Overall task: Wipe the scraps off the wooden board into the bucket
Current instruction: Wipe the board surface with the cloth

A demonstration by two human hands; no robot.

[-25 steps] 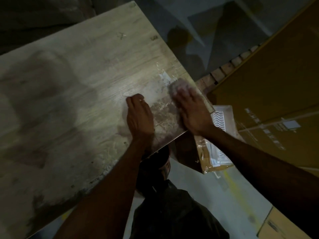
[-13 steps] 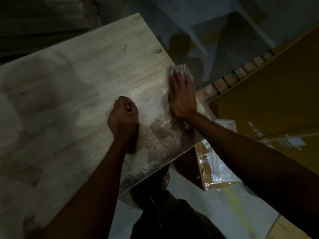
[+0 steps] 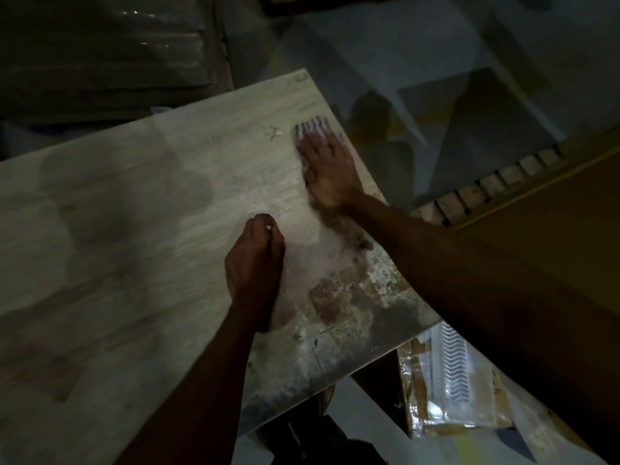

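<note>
The board (image 3: 117, 229) fills the left and middle of the view, lying flat with its right corner jutting over the floor (image 3: 419, 55), which gives swept scraps an edge to drop from. A cardboard box (image 3: 553, 246) stands well to the right. Below the board's near right edge there is a dark shape (image 3: 302, 427) that may be the bucket, but the light is too dim to tell. If it is, it sits where scraps pushed off that edge would fall. A wrapped packet (image 3: 449, 380) lies on the floor just right of it. The right hand (image 3: 330, 169) lies flat with straight fingers, pressing a striped cloth (image 3: 310, 130) onto the board close to its far right edge. The flat palm spreads pressure over the cloth, probably for a stroke back toward the near corner. The left hand (image 3: 255, 260) is clenched and rests its knuckles mid-board, likely bracing the board against the push. Whether it holds anything small cannot be told. The scraps (image 3: 339, 297), a brownish crust with pale flecks, cling to the near right corner, between both hands and the drop.
</note>
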